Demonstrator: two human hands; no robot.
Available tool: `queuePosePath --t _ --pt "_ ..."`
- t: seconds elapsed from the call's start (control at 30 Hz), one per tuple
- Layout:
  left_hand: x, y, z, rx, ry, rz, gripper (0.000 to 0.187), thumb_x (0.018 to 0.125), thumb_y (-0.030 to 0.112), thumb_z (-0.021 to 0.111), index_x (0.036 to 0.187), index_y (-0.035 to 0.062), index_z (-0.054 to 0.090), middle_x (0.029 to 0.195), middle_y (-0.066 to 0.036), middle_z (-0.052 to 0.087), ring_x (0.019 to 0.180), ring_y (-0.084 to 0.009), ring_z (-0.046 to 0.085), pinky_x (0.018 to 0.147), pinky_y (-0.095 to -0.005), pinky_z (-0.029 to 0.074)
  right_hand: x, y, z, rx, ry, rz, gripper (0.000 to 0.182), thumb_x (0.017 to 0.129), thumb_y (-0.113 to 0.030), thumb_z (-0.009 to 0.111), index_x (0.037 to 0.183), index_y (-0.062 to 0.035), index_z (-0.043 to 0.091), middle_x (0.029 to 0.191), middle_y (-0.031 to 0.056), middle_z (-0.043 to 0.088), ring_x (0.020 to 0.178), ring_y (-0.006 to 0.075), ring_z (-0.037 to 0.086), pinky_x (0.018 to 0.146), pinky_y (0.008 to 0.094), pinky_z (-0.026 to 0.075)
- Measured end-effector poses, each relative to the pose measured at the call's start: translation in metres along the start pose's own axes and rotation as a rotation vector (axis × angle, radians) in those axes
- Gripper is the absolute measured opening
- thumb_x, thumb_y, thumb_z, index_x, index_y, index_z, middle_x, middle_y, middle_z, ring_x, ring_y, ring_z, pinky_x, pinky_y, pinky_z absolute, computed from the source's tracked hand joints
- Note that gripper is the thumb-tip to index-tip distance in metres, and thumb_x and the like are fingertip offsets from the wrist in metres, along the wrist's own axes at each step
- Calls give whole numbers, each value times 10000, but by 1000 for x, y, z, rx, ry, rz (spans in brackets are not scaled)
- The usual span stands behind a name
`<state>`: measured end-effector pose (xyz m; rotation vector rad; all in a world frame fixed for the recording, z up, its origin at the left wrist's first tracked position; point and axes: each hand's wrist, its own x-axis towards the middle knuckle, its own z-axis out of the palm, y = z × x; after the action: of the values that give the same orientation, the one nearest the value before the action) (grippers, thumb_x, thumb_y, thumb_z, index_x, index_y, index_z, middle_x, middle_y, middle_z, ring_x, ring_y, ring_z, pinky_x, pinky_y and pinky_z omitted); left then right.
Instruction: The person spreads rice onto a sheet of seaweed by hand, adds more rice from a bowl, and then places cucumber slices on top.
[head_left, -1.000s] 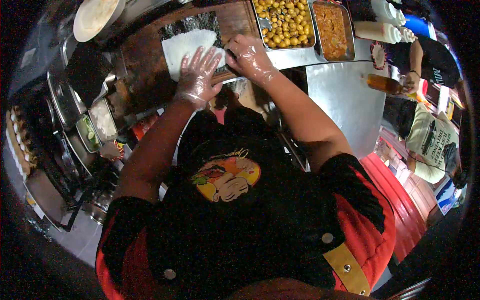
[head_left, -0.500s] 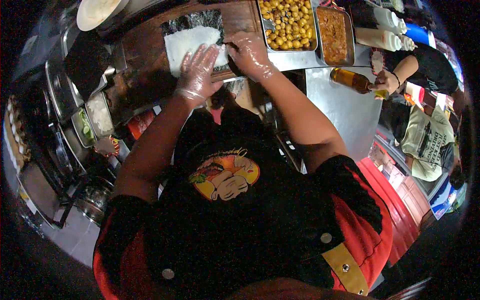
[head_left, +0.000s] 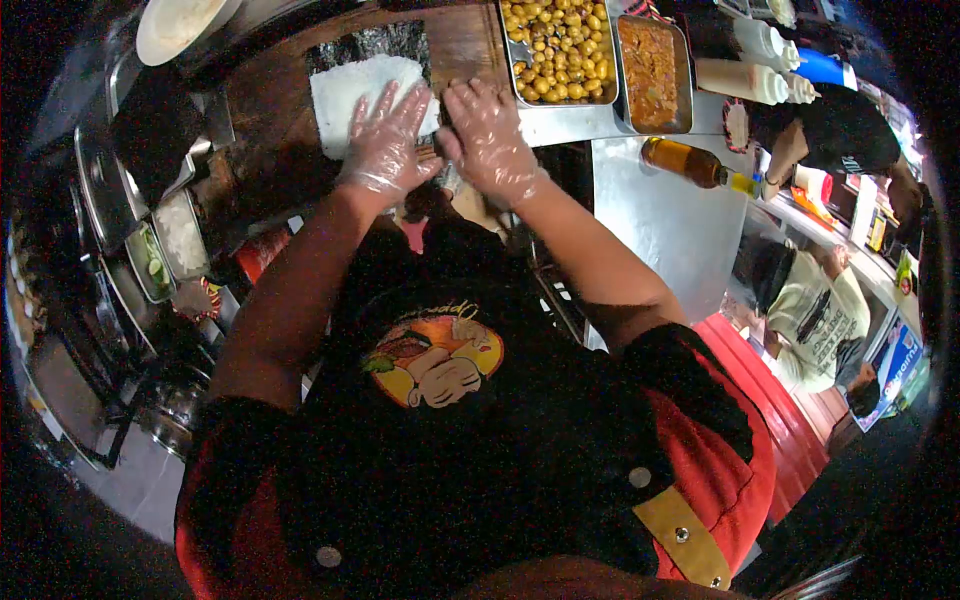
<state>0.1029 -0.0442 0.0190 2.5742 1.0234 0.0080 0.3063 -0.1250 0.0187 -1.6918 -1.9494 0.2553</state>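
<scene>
A dark nori sheet (head_left: 400, 42) lies on a wooden board (head_left: 270, 90), with a layer of white rice (head_left: 345, 90) over most of it. A bare strip of nori shows along the far edge. My left hand (head_left: 390, 140), in a clear plastic glove, rests flat on the right part of the rice with its fingers spread. Gloved likewise, my right hand (head_left: 490, 145) is beside the sheet's right edge, fingers stretched out and holding nothing visible. The sheet's near right corner is hidden by my hands.
Right of the board stand a tray of small round golden pieces (head_left: 565, 55) and a tray of reddish-brown filling (head_left: 652, 75). An oil bottle (head_left: 680, 162) is on the metal counter (head_left: 660, 230) near a co-worker's arm (head_left: 787, 160). White squeeze bottles (head_left: 745, 80) sit behind; a bowl (head_left: 180, 25) is far left.
My right hand's fingers have uncurled from the sheet's right edge and now extend forward. My left hand stays on the rice. The co-worker's hand has come off the oil bottle. The view has shifted slightly.
</scene>
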Motion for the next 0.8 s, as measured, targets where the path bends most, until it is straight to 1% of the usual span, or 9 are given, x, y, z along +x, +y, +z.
queuePosePath --t 0.07,0.1,0.23,0.33,0.4,0.53,0.6,0.67,0.8 --pt "-3 -2 4 9 23 29 1054 854 575 831 1722 141 419 1792 -44 400 1686 -315 284 1361 -599 170 -11 -16 1 -235 -194 26 673 1059 -378 681 1584 16 529 1681 227 489 1551 466 445 1242 669 344" --pt "-4 -1 2 24 19 30 1037 855 551 825 1720 145 423 1791 -43 403 1685 -321 287 1354 -618 170 -9 -16 4 -224 -259 56 731 1097 -464 602 1636 12 471 1752 224 397 1622 458 346 1269 718 255" --pt "-3 1 -8 66 -83 31 997 865 495 807 1721 153 428 1782 -43 419 1678 -349 299 1329 -672 181 -9 -21 12 -217 -246 92 727 1089 -447 621 1629 17 475 1757 225 389 1629 458 337 1280 710 254" --pt "-6 -1 -4 80 -59 89 998 869 515 812 1716 148 434 1771 -48 434 1671 -367 311 1314 -693 197 -5 -19 10 -183 -288 96 775 1057 -461 671 1654 -22 447 1760 223 379 1640 475 316 1294 748 213" --pt "-14 -4 -6 45 -52 117 986 887 531 810 1712 139 439 1769 -59 434 1671 -362 312 1315 -686 210 -4 -16 2 -168 -374 94 747 1086 -457 622 1637 22 462 1772 232 357 1656 455 293 1300 713 225" --pt "-17 -8 -12 23 -100 119 1000 913 549 814 1712 93 422 1781 -93 407 1676 -345 300 1342 -644 205 -2 -18 1 -161 -348 50 781 1087 -488 619 1680 -20 423 1786 207 348 1662 429 295 1307 711 207" --pt "-17 -7 -14 12 -68 34 1021 906 547 827 1707 64 416 1781 -112 402 1676 -351 299 1354 -607 208 -2 -19 9 -179 -358 19 791 1094 -517 594 1696 -40 404 1792 188 349 1661 411 307 1308 712 199" --pt "-15 -7 -19 -13 -74 11 1033 901 547 833 1707 57 413 1783 -123 395 1676 -357 296 1357 -591 212 5 -16 16 -166 -345 12 825 1078 -565 606 1699 -62 401 1795 190 345 1668 398 306 1281 782 182" --pt "-9 -29 -15 -96 -38 39 1042 901 556 842 1706 56 410 1790 -157 371 1679 -370 283 1358 -563 226 20 -12 22 -211 -359 25 833 1086 -596 573 1701 -62 399 1796 189 344 1668 387 307 1285 771 187"
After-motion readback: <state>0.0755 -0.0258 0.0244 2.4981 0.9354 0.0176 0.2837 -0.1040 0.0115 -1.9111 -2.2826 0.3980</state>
